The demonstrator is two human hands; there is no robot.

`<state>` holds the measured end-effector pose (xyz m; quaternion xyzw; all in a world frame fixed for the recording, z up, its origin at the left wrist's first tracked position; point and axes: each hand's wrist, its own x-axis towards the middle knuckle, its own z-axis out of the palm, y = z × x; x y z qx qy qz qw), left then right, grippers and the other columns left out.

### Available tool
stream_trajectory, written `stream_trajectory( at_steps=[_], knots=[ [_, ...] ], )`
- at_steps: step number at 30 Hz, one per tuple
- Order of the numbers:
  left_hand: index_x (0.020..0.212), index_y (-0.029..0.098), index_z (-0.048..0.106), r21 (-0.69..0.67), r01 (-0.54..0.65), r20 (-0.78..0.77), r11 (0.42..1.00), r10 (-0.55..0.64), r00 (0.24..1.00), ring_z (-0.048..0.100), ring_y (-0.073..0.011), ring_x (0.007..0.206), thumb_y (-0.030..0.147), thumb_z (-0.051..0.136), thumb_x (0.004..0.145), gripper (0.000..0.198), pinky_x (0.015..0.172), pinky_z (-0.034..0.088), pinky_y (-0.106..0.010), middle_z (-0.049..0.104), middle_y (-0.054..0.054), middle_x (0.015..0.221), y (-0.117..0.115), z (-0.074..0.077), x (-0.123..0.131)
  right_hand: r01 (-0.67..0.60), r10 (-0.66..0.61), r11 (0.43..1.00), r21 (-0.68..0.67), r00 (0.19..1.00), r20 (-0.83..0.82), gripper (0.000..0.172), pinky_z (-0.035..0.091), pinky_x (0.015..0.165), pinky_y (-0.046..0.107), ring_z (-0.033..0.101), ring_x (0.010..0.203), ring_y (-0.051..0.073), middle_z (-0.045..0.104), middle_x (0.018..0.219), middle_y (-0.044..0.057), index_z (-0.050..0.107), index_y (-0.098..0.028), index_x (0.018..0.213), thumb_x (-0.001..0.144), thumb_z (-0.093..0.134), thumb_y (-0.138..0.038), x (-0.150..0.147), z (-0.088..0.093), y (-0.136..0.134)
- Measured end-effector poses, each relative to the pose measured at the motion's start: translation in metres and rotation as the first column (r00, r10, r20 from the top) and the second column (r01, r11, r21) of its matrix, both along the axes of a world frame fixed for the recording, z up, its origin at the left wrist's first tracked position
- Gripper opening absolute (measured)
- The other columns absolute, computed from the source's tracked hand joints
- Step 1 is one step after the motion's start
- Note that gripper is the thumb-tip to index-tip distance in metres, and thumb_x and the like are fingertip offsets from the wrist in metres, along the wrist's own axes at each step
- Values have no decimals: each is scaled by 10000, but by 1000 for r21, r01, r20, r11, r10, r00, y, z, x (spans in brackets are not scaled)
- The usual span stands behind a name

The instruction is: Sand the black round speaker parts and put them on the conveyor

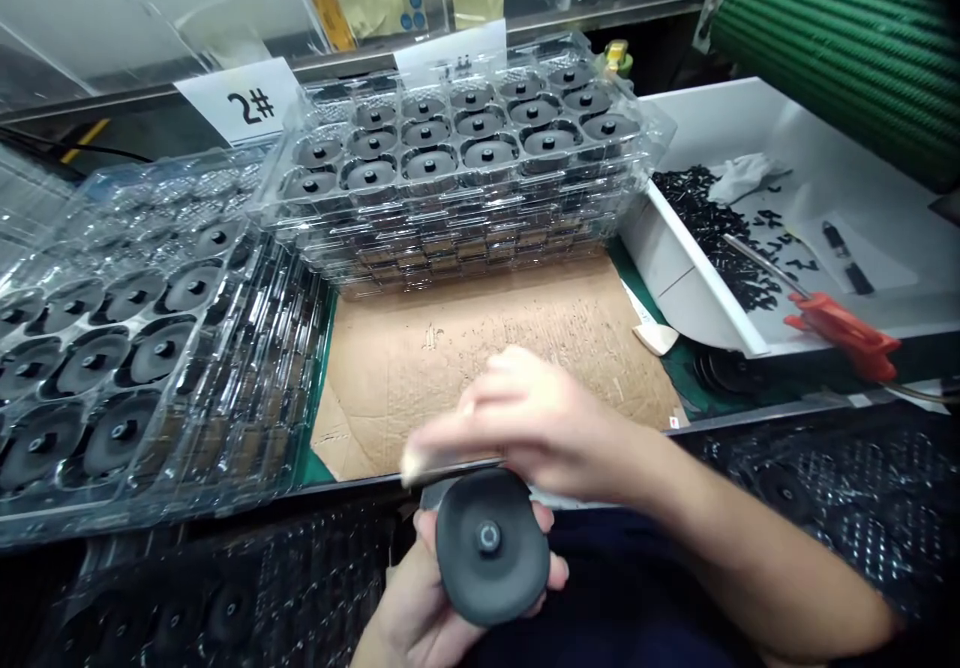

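Observation:
My left hand (431,598), low in the middle of the head view, is closed around a black rounded-square disc (517,573) with a dished face and a short round stub at its centre. The stub side faces up toward me, and fingertips wrap its right edge. Just above and beyond the disc hovers my right hand (525,413), blurred by motion. Its fingers look stretched out to the left and apart, with nothing visible in them. Beneath the right hand lies a flat sheet of brown cardboard (480,323) on a green surface.
Stacked clear plastic trays (442,203) of similar discs stand behind the cardboard; another tray stack (187,398) is at left. On the right, a white bin (694,268) holds small black parts (705,218). A red-handled screwdriver-like tool (847,333) crosses its front. A green ribbed roll (840,38) hangs above.

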<state>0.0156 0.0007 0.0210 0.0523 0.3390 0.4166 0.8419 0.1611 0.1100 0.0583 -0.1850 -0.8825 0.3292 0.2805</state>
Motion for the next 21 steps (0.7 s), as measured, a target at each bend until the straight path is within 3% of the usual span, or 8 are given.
stream_trajectory(
  at_steps=[3,5,8,11,13,17,19,21],
  knots=[
    [1068,256,652,26,33,253,999,-38,967,683,-203,831,554,629,688,484,690,551,-234,710,-37,982,4,-2,-2,306,-288,914,-266,952,103,283,426,723,265,568,821,127,666,976,25,604,-203,1134,887,478,-150,13,-30,12],
    [1114,268,627,30,16,359,999,-26,933,654,-215,945,548,565,743,469,806,524,-265,685,-31,1077,5,-5,-4,385,-341,837,-389,923,180,274,470,739,269,594,867,136,656,1034,21,598,-238,1140,888,495,-209,23,-56,13],
    [1136,262,613,9,-2,404,1000,-2,915,618,-242,1029,573,484,778,492,876,492,-308,663,-39,1134,6,-10,-6,492,-434,785,-377,870,232,276,478,826,349,583,958,177,617,1062,50,615,-235,1115,881,472,-203,33,-96,1],
    [1172,255,586,-3,5,402,1000,-4,916,623,-251,1016,582,433,801,517,858,500,-319,656,-42,1144,9,-12,-5,605,-554,730,-319,796,242,332,460,860,436,554,1003,219,492,1205,121,574,-186,1174,871,439,-174,32,-118,-17],
    [1187,278,568,-8,0,376,1000,3,927,630,-256,999,582,396,820,506,838,506,-328,649,-44,1149,11,-10,-4,634,-596,709,-309,773,219,355,494,806,405,564,964,205,423,1270,132,535,-188,1212,873,430,-179,28,-117,-26],
    [1299,362,397,29,-58,206,998,50,977,657,-238,917,545,362,857,480,784,506,-340,623,-55,1162,14,-6,0,627,-613,716,-306,775,154,347,525,744,322,577,874,161,495,1187,91,522,-227,1205,872,436,-177,23,-101,-34],
    [1368,372,226,178,-112,-5,978,115,993,648,-225,896,523,475,819,621,799,488,-345,609,-71,1160,14,-7,3,648,-638,703,-293,756,142,390,509,810,371,578,860,162,485,1202,92,476,-235,1250,866,447,-178,26,-94,-34],
    [1391,360,115,404,-108,-289,908,238,927,600,-231,988,431,618,761,809,886,440,-356,595,-74,1154,12,-10,6,728,-730,638,-249,675,106,491,447,912,462,538,1016,218,366,1329,114,370,-245,1334,857,471,-192,33,-86,-37]
  ],
)
